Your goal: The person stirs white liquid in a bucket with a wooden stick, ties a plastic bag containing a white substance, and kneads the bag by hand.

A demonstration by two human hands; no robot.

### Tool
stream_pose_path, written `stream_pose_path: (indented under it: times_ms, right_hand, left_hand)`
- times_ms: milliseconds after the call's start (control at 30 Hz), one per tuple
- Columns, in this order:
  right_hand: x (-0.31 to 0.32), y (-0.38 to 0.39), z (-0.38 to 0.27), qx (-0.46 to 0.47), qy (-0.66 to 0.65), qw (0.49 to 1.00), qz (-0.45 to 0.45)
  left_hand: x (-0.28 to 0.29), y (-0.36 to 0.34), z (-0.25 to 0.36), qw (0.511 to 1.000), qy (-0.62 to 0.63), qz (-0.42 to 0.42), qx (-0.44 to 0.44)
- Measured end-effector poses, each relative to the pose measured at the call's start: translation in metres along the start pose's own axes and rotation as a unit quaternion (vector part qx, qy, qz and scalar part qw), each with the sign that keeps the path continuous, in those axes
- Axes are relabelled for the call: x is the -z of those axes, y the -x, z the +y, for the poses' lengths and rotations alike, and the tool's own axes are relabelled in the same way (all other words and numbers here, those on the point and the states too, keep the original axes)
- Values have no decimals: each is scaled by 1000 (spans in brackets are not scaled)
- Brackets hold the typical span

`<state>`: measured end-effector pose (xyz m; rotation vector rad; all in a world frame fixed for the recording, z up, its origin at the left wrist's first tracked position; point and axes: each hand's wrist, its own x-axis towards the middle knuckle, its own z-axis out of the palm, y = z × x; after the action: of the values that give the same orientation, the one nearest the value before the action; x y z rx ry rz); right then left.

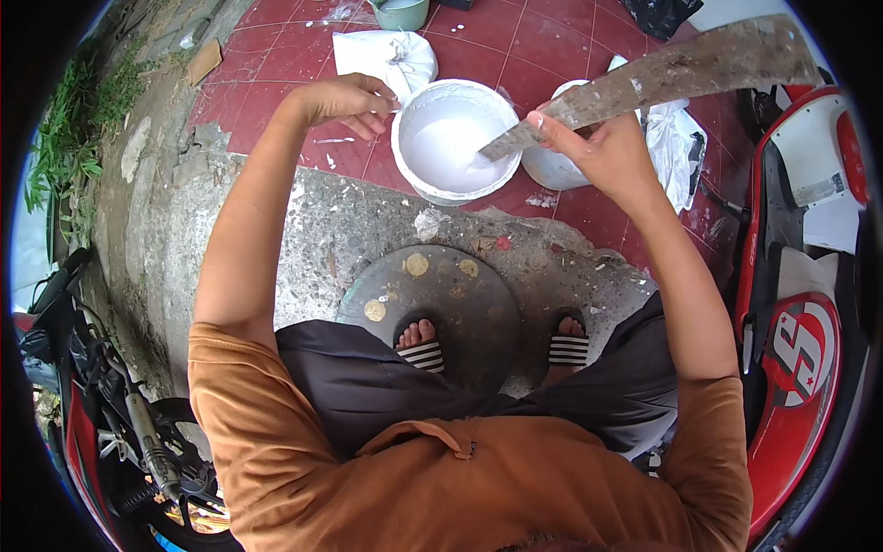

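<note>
A white bucket [402, 166] stands ahead of me, part filled with a smooth white liquid [443, 145] that looks like paint or thin plaster. My right hand [609, 158] is closed round a long, worn wooden slat [681, 75] spotted with white. The slat slants down to the left, its narrow lower end dipping into the liquid and its wide end up at the far right. At the bucket's left rim, my left hand [349, 103] hovers with fingers loosely bent and apart, holding nothing that I can see. Whether its fingertips touch the rim, I cannot tell.
Beside the bucket, partly behind my right hand, is a second pail [549, 170]. A tied white sack [382, 55] lies behind; a green basin [402, 14] stands farther back. Red motorbikes [800, 368] flank me. Red tiles [267, 87] meet rough concrete [303, 221].
</note>
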<state>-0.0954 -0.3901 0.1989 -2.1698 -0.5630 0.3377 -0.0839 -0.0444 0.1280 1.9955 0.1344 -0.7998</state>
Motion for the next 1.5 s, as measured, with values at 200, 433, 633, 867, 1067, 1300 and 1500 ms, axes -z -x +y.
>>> stream_pose_path:
  times_ms: [200,433,633,867,1067,1300,1500]
  right_hand:
    - [-27,4,-6,94,-20,995,10]
    - [0,5,20,22,24,999,29]
    - [-17,9,12,105,-14,992,75]
    - [12,18,8,27,-58,997,32]
    - [3,16,9,88,-41,990,103]
    - [6,36,10,61,-108,992,-23]
    - [24,37,24,10,-6,999,32]
  left_hand:
    - [-5,-11,-7,996,69,-62,-9]
    - [-17,-14,2,999,24,-16,-42]
    - [-27,-5,15,998,-15,10,-65]
    - [-37,6,33,995,-78,15,-65]
    - [-46,17,57,993,-92,23,-70]
    - [-49,22,64,989,-124,19,-81]
    - [-60,22,72,976,-186,23,-115]
